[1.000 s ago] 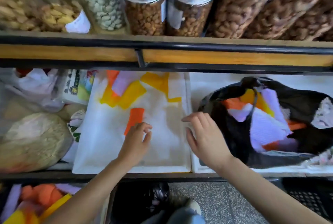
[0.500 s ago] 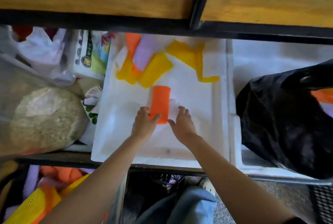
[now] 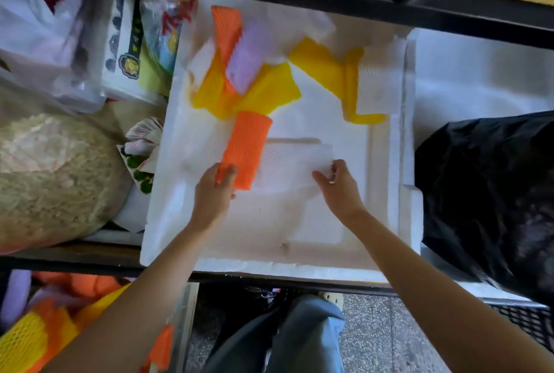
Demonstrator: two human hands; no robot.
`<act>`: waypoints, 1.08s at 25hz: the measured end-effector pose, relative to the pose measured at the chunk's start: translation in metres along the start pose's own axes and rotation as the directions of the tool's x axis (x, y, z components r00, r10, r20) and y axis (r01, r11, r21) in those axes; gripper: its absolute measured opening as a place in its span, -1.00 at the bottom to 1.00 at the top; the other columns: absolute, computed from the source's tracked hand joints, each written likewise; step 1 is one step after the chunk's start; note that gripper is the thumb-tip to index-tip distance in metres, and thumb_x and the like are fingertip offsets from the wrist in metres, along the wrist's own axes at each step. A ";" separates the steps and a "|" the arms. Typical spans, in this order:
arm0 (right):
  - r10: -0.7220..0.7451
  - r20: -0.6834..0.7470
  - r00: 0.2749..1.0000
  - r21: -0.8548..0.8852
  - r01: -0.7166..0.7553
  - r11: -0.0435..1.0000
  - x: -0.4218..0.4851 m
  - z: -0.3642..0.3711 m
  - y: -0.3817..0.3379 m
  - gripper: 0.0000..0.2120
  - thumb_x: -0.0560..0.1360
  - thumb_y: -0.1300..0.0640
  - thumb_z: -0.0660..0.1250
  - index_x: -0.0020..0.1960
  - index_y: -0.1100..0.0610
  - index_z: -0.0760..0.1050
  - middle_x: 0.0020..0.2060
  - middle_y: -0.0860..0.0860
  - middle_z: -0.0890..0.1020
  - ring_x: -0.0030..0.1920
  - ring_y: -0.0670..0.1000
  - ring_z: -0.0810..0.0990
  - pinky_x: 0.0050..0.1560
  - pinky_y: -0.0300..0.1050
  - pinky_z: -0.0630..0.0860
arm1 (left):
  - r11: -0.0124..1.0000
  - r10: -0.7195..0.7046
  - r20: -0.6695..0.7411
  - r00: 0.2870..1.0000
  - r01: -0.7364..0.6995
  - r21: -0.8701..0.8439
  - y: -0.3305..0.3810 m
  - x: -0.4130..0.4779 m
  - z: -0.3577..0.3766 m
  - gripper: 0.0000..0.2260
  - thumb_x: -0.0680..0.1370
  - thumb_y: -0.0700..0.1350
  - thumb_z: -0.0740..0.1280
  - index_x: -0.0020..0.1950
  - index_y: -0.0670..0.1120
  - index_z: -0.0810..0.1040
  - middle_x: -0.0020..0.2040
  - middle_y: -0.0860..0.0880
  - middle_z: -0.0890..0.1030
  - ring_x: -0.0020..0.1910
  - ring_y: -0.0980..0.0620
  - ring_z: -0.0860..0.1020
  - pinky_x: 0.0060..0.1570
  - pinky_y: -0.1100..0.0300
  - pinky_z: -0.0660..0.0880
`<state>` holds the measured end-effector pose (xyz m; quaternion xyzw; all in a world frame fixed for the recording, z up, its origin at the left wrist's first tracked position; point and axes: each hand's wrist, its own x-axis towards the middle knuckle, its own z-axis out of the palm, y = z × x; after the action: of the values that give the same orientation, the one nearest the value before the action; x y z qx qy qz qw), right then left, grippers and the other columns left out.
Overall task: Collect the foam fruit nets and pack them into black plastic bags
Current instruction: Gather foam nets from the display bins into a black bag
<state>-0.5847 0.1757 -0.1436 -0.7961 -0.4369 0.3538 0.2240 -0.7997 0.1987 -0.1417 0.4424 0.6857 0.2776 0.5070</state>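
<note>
Fingers of left hand (image 3: pixel 214 192) clamp orange net (image 3: pixel 247 149) at near end, long axis toward foam tray (image 3: pixel 386 192) far edge; right hand (image 3: pixel 340 189) pinches white net (image 3: pixel 293 165); speckled floor (image 3: pixel 374 330) below.

Entry: the orange net (image 3: pixel 247 147), a flattened mesh sleeve, lies slanted in the white foam tray (image 3: pixel 168 222), its near end pinched in my left hand (image 3: pixel 212 195). The white net (image 3: pixel 295 162) lies flat beside it, corner in my right hand (image 3: pixel 340 189). The yellow nets (image 3: pixel 269 91) and lilac net (image 3: pixel 247 58) overlap farther back. The black bag (image 3: pixel 485 192) sits crumpled at right.
</note>
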 end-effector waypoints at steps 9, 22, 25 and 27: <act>-0.367 0.124 0.922 0.049 0.364 0.930 -0.002 -0.056 -0.016 -0.82 0.55 0.29 0.24 -0.08 0.03 0.35 -0.16 -0.01 0.49 -0.16 -0.05 0.48 -0.09 -0.26 0.41 | 0.976 0.174 -0.086 0.981 -0.160 0.147 -0.001 0.010 -0.010 -0.76 0.55 -0.31 0.22 0.23 -0.22 0.42 0.02 -0.08 0.50 -0.07 -0.05 0.49 -0.20 0.26 0.44; -0.399 0.134 0.907 0.128 0.383 0.915 0.008 -0.020 -0.046 -0.73 0.47 0.22 0.39 0.08 0.18 0.36 -0.06 -0.13 0.50 -0.13 -0.11 0.51 -0.08 -0.35 0.44 | 0.982 0.159 0.346 0.925 -0.183 0.039 0.019 -0.001 0.018 -0.61 0.38 0.12 0.37 0.13 -0.02 0.47 0.01 0.04 0.62 -0.01 0.05 0.60 -0.07 0.13 0.55; -0.541 -0.150 0.828 -0.268 0.493 0.828 0.037 -0.043 -0.036 -0.54 0.49 0.12 0.38 0.30 0.27 0.34 0.20 0.13 0.47 0.22 0.10 0.43 0.25 -0.09 0.36 | 0.975 0.215 0.238 0.947 -0.224 0.009 0.019 0.009 0.024 -0.64 0.33 0.10 0.29 0.04 -0.06 0.51 -0.09 0.06 0.61 -0.15 0.16 0.57 -0.24 0.32 0.48; -0.555 -0.161 0.816 -0.583 0.375 0.721 0.065 -0.061 -0.031 -0.35 0.46 0.02 0.40 0.39 0.30 0.24 0.34 0.22 0.37 0.40 0.21 0.25 0.41 0.00 0.18 | 0.976 0.215 0.214 0.953 -0.218 -0.009 0.021 0.013 0.026 -0.66 0.33 0.09 0.27 0.02 -0.04 0.49 -0.14 0.13 0.58 -0.20 0.24 0.53 -0.33 0.46 0.39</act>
<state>-0.5316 0.2445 -0.1070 -0.7350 -0.6614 0.0157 0.1488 -0.7695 0.2175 -0.1391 0.5459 0.5767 0.2775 0.5408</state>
